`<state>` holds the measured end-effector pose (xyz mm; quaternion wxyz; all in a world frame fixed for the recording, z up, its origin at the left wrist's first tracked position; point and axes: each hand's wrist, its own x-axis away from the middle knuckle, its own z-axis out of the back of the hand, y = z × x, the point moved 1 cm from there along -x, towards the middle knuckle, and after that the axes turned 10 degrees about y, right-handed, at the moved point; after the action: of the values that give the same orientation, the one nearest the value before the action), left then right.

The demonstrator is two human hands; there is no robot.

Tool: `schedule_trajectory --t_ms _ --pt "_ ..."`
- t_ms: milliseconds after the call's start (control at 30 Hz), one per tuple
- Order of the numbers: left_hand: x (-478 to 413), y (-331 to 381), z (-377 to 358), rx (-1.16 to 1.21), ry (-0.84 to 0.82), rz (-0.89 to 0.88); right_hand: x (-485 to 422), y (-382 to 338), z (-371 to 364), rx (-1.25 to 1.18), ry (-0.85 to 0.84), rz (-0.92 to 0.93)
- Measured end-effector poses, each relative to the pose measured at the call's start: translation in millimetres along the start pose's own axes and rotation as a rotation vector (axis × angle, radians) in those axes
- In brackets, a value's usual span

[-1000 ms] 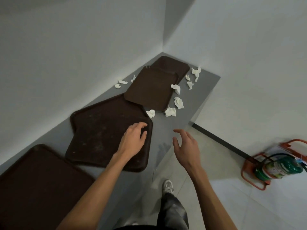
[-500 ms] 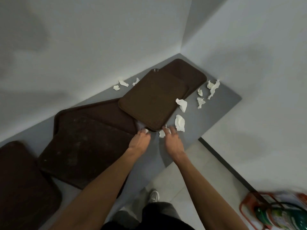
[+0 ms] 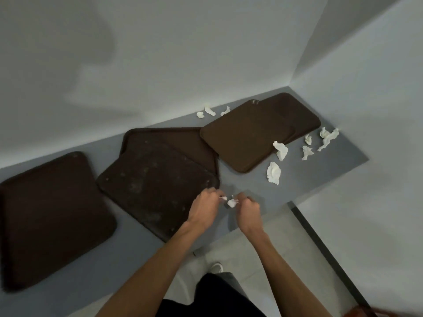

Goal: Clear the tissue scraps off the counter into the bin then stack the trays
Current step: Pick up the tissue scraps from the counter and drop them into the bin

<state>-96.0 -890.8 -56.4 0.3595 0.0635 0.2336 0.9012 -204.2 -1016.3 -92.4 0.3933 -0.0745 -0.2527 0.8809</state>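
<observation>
My left hand [image 3: 204, 208] and right hand [image 3: 249, 210] each pinch white tissue scraps [image 3: 231, 203] above the grey counter [image 3: 247, 188] edge; I should bunch them tightly before carrying.

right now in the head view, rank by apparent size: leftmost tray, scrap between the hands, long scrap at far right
1. leftmost tray, though nearness inflates it
2. long scrap
3. scrap between the hands, partly hidden, so unsure

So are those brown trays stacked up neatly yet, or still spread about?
Still spread about. The left tray lies alone on the counter; the middle trays and far trays only overlap crookedly, with tissue scraps around them.
</observation>
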Motion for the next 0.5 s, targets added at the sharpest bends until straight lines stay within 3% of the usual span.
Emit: schedule_trajectory --t_ms 200,367,500 --pt "135 -69 98 0.299 0.406 0.285 91 -98 0 -0.278 0.146 0.194" --pt "285 -131 170 0.330 0.657 0.501 196 -203 -9 -0.511 0.009 0.270" --pt "410 -176 210 0.289 0.792 0.704 286 -273 -34 -0.562 -0.180 0.416"
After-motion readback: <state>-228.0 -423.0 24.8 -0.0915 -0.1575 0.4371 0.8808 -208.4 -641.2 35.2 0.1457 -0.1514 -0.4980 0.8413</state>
